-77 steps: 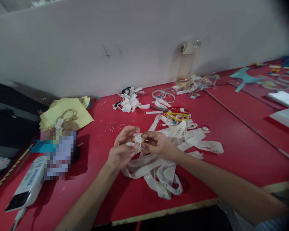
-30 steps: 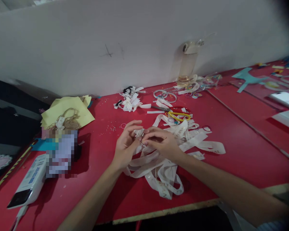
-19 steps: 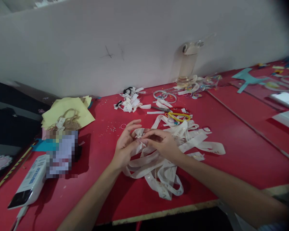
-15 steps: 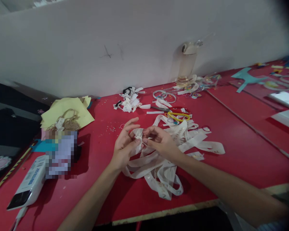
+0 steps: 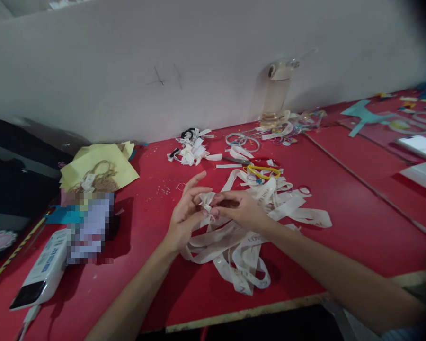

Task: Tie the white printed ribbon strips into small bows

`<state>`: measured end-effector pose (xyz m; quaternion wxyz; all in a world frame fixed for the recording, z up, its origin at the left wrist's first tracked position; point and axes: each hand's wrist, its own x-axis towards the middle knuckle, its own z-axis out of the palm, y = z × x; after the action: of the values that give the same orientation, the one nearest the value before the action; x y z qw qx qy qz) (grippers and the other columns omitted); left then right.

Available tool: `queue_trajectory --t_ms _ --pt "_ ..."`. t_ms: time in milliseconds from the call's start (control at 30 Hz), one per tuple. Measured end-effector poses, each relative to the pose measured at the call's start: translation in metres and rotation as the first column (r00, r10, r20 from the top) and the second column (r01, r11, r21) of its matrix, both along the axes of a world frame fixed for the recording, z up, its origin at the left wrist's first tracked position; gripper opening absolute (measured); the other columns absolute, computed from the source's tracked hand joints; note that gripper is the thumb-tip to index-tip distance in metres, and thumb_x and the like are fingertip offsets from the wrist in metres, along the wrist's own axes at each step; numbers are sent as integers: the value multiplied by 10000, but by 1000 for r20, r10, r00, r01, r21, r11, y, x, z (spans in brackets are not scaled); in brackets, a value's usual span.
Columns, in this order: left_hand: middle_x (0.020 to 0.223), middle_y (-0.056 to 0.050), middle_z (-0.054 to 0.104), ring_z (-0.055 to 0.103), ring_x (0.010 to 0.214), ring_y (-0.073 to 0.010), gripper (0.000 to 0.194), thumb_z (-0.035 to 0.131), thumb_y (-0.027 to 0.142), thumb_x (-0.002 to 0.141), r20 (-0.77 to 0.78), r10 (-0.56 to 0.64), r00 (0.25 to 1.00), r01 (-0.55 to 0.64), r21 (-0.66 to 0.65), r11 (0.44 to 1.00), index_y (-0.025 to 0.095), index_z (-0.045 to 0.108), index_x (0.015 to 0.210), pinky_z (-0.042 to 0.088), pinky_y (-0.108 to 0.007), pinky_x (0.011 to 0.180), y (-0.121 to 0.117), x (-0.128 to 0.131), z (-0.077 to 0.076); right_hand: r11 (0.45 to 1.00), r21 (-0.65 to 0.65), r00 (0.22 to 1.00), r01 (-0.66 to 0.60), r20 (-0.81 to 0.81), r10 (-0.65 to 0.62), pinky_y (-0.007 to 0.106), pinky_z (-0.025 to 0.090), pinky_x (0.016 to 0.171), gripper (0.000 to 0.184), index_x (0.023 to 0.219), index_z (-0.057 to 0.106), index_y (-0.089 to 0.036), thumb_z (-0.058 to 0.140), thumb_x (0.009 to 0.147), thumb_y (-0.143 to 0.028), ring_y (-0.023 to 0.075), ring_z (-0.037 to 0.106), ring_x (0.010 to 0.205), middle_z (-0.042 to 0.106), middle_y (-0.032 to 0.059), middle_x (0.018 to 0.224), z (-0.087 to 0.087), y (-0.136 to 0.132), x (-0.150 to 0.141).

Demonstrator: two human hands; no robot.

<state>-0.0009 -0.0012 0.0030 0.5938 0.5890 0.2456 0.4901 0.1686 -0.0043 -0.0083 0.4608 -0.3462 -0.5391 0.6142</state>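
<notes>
Vs 2.6 s ago, the small, gathered white ribbon bunch is fanned wider up top, its middle pinched narrow. It's clamped in both grips, L hand & R hand, at approx 10 o'clock of the tangled, printed white ribbon heap, over red bench.

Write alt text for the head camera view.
A person's left hand and right hand hold a small gathered piece of white ribbon above loose white ribbons on a red table. Beyond lie scissors and a heap of white scraps, with a clear bottle near the grey wall; yellow paper and a white device lie to the left.
</notes>
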Motion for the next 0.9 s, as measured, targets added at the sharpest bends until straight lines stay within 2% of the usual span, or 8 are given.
queue_trajectory --t_ms 167,367,467,567,667,767,833,900 --pt "1540 -45 169 622 1038 -228 317 617 152 791 -3 -43 999 43 -6 999 259 609 1089 580 -319 739 -1 1 -1 998 -18 998 -54 45 54 248 510 644 223 757 640 -145 760 686 -319 127 626 632 658 0 684 5 0 3" --pt "1544 -51 177 640 957 -203 332 664 171 761 49 -35 998 36 -33 999 258 603 1076 576 -260 629 -3 2 3 997 5 993 -78 90 78 247 491 611 197 781 539 -187 663 773 -339 127 610 622 602 -23 701 2 -3 0" --pt "1536 -52 214 640 884 -159 340 676 169 752 52 -24 998 27 -56 998 263 601 1070 561 -238 606 -4 2 5 991 134 982 20 186 -45 221 450 571 140 752 505 -193 607 792 -281 109 559 605 547 -30 695 2 -6 -3" --pt "1542 -53 214 627 848 -125 351 682 151 745 42 -14 999 16 -47 999 258 604 1069 546 -230 630 -5 3 6 933 329 921 142 303 -247 216 422 577 106 727 497 -197 571 790 -240 102 505 590 515 -34 658 3 -9 -6" --pt "1547 -47 208 628 838 -101 352 680 130 749 15 14 1000 -14 -30 999 264 598 1065 538 -219 663 -5 4 5 904 400 896 148 333 -294 218 421 595 85 728 506 -195 575 769 -224 102 489 592 525 -32 663 3 -10 -7" --pt "1549 -52 201 634 835 -83 319 681 126 755 -3 32 999 -33 -11 999 251 599 1037 535 -208 698 -3 5 3 952 284 940 116 277 -197 209 411 563 107 727 501 -193 573 784 -247 98 482 587 522 -33 669 0 -9 -7" --pt "1551 -59 192 637 845 -84 336 689 119 747 -1 24 1000 -24 -4 1000 250 593 1041 539 -204 700 -2 4 2 988 134 980 74 176 -97 211 430 563 149 738 498 -195 583 806 -297 98 498 587 527 -33 673 -2 -8 -7" --pt "1550 -65 186 639 857 -90 361 692 105 739 4 16 1000 -16 8 1000 253 588 1052 543 -204 691 -1 3 2 1000 15 999 7 52 -8 224 468 590 187 760 511 -195 620 799 -341 103 532 597 546 -30 691 -4 -6 -8"
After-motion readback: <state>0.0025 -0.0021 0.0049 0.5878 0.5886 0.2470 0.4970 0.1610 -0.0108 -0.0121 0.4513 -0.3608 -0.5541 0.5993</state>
